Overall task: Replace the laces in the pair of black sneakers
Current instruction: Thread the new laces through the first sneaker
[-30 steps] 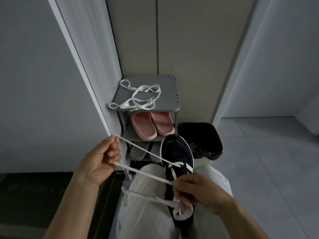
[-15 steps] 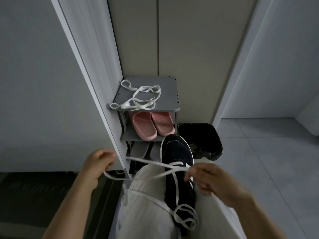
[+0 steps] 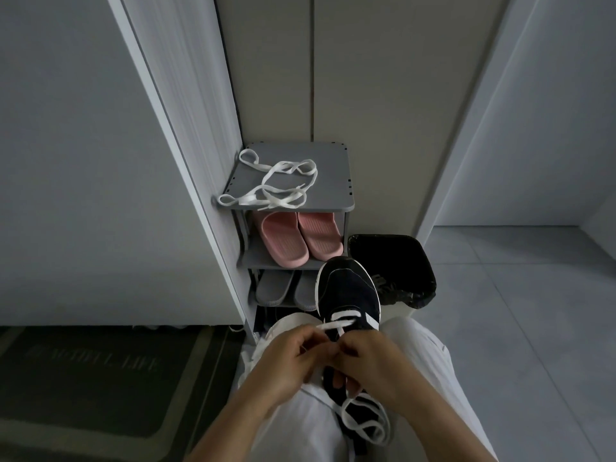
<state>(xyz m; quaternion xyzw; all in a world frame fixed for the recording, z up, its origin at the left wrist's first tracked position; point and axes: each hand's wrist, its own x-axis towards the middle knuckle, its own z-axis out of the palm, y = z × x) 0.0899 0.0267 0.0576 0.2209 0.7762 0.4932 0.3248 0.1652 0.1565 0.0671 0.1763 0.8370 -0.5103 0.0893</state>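
A black sneaker with a white sole lies between my knees, toe pointing away. A white lace crosses its lowest eyelets and trails in loops over the heel. My left hand and my right hand meet over the middle of the shoe, fingers curled, each pinching the lace. Another loose white lace lies tangled on top of the grey shoe rack.
Pink slippers and grey slippers sit on the rack's lower shelves. A bin with a black bag stands right of the rack. A dark doormat lies at the left; grey tiled floor spreads right.
My left hand has come in from the far left, and both hands now meet over the shoe. The lace, stretched out sideways before, is now gathered between them.
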